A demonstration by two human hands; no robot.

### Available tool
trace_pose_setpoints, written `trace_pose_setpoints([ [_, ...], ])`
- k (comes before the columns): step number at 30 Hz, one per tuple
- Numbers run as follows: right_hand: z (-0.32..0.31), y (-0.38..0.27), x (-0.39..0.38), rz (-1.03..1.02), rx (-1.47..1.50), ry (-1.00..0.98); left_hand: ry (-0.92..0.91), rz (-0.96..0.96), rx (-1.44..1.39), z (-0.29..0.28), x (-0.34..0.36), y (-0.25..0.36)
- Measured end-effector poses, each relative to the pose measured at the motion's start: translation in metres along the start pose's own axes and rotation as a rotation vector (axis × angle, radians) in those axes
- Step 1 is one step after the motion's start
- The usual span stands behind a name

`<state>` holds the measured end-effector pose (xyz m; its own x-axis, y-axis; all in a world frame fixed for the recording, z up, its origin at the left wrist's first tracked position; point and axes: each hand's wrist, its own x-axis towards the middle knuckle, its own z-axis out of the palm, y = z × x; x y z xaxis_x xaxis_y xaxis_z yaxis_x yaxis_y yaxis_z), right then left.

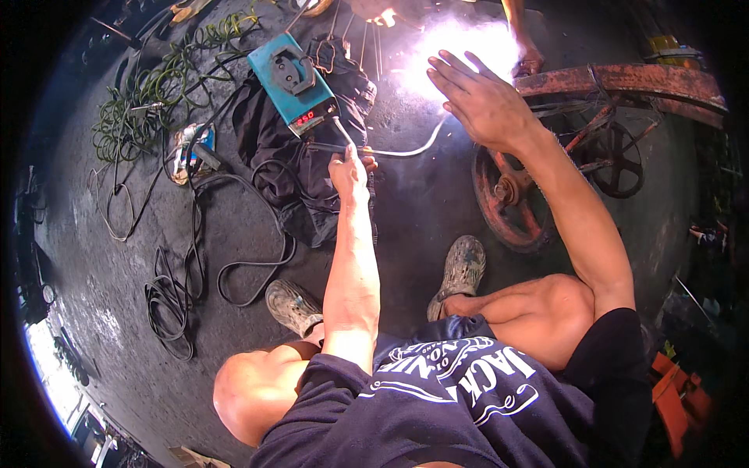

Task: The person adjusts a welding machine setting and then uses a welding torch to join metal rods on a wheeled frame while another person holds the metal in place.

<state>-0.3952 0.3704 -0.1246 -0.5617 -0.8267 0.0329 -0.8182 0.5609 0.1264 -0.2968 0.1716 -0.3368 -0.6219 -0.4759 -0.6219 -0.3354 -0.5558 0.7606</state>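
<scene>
A teal welding machine (pixel 290 84) with a red lit display lies on crumpled dark cloth, left of centre. In front of it my left hand (pixel 351 170) is closed on a thin cable (pixel 406 153), whose pale length curves right toward the glare. A slim pale rod also runs from the machine's front to my fingertips; its kind is unclear. My right hand (pixel 488 105) is raised flat, fingers apart and holding nothing, in front of a blinding white welding arc (pixel 468 47). The glare hides what is being welded.
Another person's hand (pixel 530 61) is at a rusty red metal frame (pixel 616 80) with spoked wheels (pixel 507 191), right. Coiled green cable (pixel 144 117) and looped black cable (pixel 168 300) lie left. Dark cloth (pixel 304 187) spreads beneath the machine. Orange pieces (pixel 675 398) sit lower right.
</scene>
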Motion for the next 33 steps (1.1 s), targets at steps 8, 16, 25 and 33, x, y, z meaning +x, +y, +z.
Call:
trace_pose_setpoints([
  [8, 0.009, 0.0, -0.002, 0.027, 0.064, 0.022, -0.078, -0.021, -0.051, -0.003, 0.004, -0.003],
  [16, 0.003, 0.001, -0.002, 0.002, 0.039, 0.043, -0.112, 0.001, 0.004, -0.005, 0.003, -0.002],
  [25, 0.011, 0.006, -0.001, -0.036, 0.06, 0.074, -0.111, 0.015, 0.02, -0.005, 0.003, -0.002],
  [33, 0.0, 0.005, 0.001, -0.038, 0.035, 0.117, -0.127, 0.019, 0.005, -0.007, 0.006, -0.005],
])
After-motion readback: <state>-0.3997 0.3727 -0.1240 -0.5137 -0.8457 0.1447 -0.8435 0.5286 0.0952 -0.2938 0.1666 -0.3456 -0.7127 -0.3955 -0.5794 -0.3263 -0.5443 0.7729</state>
